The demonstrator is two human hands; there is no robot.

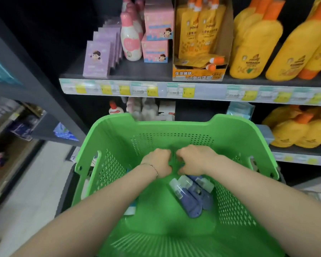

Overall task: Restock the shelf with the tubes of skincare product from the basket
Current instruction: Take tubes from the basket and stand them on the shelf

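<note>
A green plastic basket (230,127) sits in front of me, below the shelf (156,75). Several purple-blue skincare tubes (191,199) with clear caps lie on its floor, toward the right. One more tube (131,208) peeks out from under my left forearm. Both hands reach deep into the basket, side by side, knuckles up. My left hand (158,161) has its fingers curled downward. My right hand (193,159) is curled the same way, just above the tube caps. Whatever lies under the fingers is hidden.
The upper shelf carries lilac boxes (98,58), a pink-and-white bottle (130,41), pink boxes (156,30), an orange pouch display (200,43) and yellow bottles (256,47). A lower shelf (296,151) holds more yellow bottles. A dark shelf post (35,86) stands at left.
</note>
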